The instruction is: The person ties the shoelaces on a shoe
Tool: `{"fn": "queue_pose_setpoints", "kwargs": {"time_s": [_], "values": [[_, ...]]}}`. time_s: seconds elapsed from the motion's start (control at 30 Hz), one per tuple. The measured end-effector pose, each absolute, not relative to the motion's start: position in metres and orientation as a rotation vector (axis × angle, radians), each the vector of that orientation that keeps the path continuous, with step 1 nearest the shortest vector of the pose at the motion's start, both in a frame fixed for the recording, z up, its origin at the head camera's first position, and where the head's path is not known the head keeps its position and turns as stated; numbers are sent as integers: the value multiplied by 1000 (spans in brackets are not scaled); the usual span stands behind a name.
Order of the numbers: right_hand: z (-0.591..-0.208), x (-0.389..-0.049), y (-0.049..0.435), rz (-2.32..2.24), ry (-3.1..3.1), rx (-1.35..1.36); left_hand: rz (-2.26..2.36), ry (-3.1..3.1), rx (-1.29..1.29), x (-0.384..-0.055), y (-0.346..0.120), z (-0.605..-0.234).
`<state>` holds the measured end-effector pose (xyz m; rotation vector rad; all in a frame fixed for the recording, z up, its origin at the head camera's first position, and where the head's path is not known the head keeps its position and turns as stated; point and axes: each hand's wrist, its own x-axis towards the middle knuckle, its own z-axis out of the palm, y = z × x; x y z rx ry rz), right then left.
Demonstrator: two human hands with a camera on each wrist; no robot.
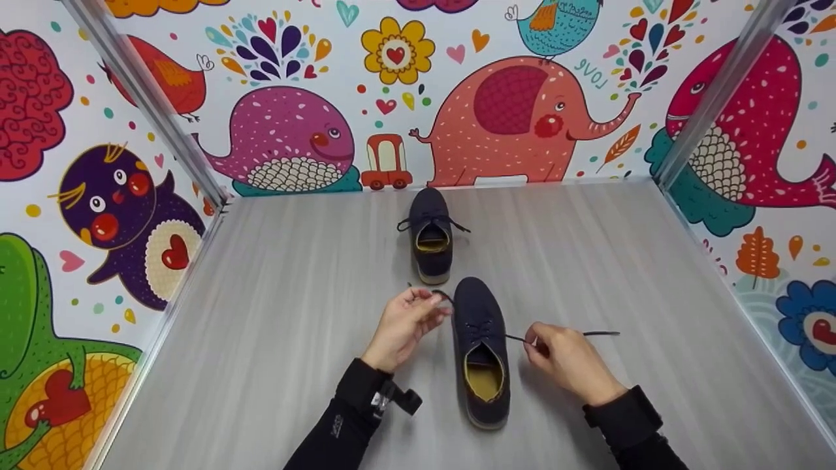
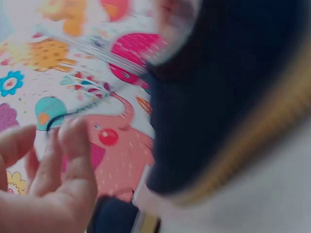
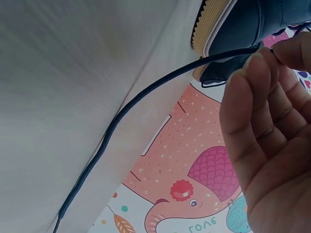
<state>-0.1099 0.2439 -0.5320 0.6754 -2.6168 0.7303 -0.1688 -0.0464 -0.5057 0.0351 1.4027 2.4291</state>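
A dark navy lace-up shoe [image 1: 475,300] sits upright on the floor between the hands, toe pointing away, its laces crossed but untied at the front. To its left, my left hand [image 1: 403,329] pinches one shoelace [image 1: 445,296] at the fingertips; in the left wrist view, that lace curves over the fingers [image 2: 73,141]. On the other side, my right hand [image 1: 568,358] grips the second shoelace [image 3: 146,92] between thumb and fingers. This lace runs from the eyelets to the hand, and its loose end extends past it to the right.
Beyond the near shoe's toe stands a matching shoe [image 1: 428,203] with its laces tied in a bow. The grey wood-look floor [image 1: 294,274] is bounded by panels printed with cartoon animals, including an elephant [image 1: 509,130] at the back. Metal strips edge the panels.
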Motion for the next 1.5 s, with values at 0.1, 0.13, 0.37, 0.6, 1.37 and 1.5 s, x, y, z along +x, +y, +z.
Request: {"fn": "queue_pose_setpoints", "kwargs": {"time_s": [0.1, 0.13, 0.37, 0.6, 1.37, 1.5], "values": [[-533, -109, 244, 754, -2625, 671, 2498, 1267, -31, -180, -39, -497], [-533, -109, 244, 759, -2623, 672, 2500, 1268, -39, -184, -37, -494], [-533, -108, 243, 767, -2623, 665, 2438, 1471, 36, -211, -23, -468], [-536, -107, 241, 734, -2623, 660, 2315, 1787, 252, -227, -7, -455], [-541, -91, 226, 1736, -2727, -58, 2118, 1748, 7, -168, -10, -524], [-550, -101, 221, 2143, -2587, -428, 2168, 1675, -10, -167, -11, -526]]}}
